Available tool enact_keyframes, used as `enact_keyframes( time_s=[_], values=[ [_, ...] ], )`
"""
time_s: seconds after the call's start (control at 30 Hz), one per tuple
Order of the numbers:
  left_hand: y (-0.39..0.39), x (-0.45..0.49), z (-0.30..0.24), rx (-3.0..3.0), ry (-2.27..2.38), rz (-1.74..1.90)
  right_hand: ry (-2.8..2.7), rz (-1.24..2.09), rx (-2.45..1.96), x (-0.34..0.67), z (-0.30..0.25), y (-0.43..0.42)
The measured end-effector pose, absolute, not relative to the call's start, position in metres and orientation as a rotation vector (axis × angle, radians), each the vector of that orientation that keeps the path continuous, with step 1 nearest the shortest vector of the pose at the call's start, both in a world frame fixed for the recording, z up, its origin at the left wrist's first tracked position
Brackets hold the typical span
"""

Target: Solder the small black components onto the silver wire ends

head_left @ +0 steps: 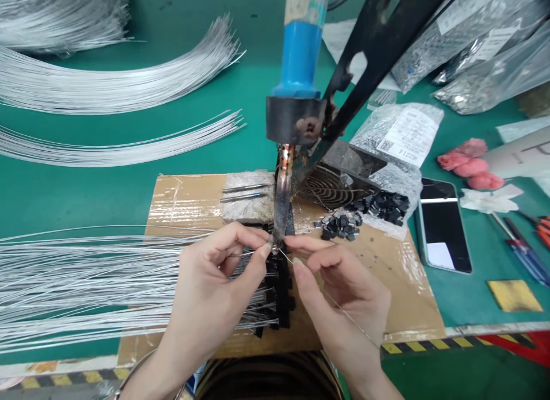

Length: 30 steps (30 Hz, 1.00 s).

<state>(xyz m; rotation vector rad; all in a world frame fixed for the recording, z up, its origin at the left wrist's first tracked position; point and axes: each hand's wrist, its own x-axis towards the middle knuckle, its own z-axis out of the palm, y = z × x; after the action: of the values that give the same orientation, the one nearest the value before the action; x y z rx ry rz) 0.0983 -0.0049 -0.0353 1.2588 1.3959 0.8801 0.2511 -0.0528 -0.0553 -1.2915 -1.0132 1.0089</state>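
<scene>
The right hand (pixel 344 282)'s grip pinches a thin, silvery strand (pixel 286 257); the left hand (pixel 219 277)'s grip pinches a small, shiny metal piece (pixel 275 249), largely hidden by fingertips, at the tapered, dark metal iron tip (pixel 281 211). Hold both parts steady and keep skin clear of the tip; treat it as hot. Beneath lies flat brown cardboard (pixel 399 297), glossy in patches. Slender silver-white wires (pixel 112 274) extend left; beyond, a curved, smooth wire bundle (pixel 129 90) rests on the green table (pixel 258 62).
</scene>
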Motion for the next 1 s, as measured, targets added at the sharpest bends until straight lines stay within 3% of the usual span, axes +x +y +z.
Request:
enact_keyframes(
  time_s=[1.0],
  values=[
    [-0.0064, 0.0997, -0.0331, 1.292, 1.372, 0.918, -1.086, 0.932, -1.288, 0.2505, -0.0542, -0.0536]
  ],
)
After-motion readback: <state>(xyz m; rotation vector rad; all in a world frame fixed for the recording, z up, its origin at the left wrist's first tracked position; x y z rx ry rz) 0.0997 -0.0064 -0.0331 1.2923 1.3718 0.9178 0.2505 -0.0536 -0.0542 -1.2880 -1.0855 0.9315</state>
